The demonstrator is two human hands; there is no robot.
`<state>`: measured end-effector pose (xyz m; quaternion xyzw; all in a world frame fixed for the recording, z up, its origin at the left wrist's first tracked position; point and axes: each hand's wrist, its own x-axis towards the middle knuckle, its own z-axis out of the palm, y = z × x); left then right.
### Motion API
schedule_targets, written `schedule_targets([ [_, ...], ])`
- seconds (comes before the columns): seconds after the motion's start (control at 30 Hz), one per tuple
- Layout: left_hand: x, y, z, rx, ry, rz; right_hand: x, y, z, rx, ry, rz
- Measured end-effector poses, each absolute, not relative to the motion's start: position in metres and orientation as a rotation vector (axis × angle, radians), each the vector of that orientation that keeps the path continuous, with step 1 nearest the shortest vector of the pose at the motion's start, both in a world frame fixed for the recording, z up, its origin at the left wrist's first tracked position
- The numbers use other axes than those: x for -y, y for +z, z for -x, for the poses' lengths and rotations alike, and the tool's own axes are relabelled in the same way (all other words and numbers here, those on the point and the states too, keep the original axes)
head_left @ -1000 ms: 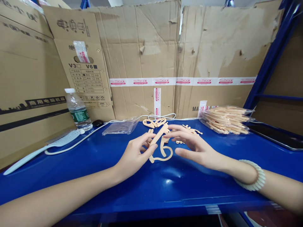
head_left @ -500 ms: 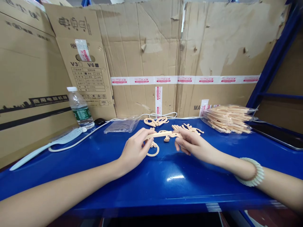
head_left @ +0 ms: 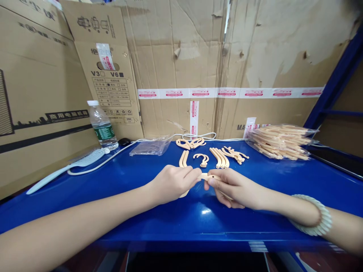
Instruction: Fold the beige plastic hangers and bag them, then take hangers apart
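Note:
A beige plastic hanger piece [head_left: 204, 176] with a small dark hole is held between my hands above the blue table. My left hand [head_left: 174, 183] is closed over its left end, covering most of that side. The thumb and fingers of my right hand [head_left: 236, 187] pinch it near the hole, and a slim beige length shows under those fingers. Below my left hand a curved beige piece [head_left: 184, 193] peeks out; whether it is held or lying there I cannot tell. Just beyond lie two hanger arms [head_left: 184, 158], hanger hooks [head_left: 202, 159] and several more arms [head_left: 220, 158].
Further back are folded hangers [head_left: 190, 143] and a heap of beige parts [head_left: 236, 155]. A clear bag of beige pieces [head_left: 279, 141] sits at right. At left are a water bottle [head_left: 103, 130], a pale blue brush [head_left: 85, 162], a white cable [head_left: 119, 153] and a flat plastic bag [head_left: 150, 146]. Cardboard [head_left: 176, 68] walls the back.
Both hands have come lower and nearer with the hanger piece. My left hand has closed further over it, and my right fingers have curled round it. The view has shifted slightly.

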<state>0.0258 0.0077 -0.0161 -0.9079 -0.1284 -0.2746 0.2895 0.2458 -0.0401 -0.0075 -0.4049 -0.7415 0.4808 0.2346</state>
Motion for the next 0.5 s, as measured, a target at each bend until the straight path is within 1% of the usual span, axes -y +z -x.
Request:
schedule_targets([
  [0.17, -0.0121, -0.0146, -0.0255, 0.272, -0.625, 2.287, 0.0428, -0.0036, -0.2427, 2.124, 1.11, 1.219],
  [0.33, -0.0108, -0.0136, -0.0262, 0.257, -0.643, 2.241, 0.046, -0.0008, -0.2411, 2.229, 0.81, 1.18],
  [0.5, -0.0082, -0.0124, -0.0268, 0.269, -0.675, 2.273, 0.0462, -0.002, -0.2411, 2.283, 0.581, 1.159],
])
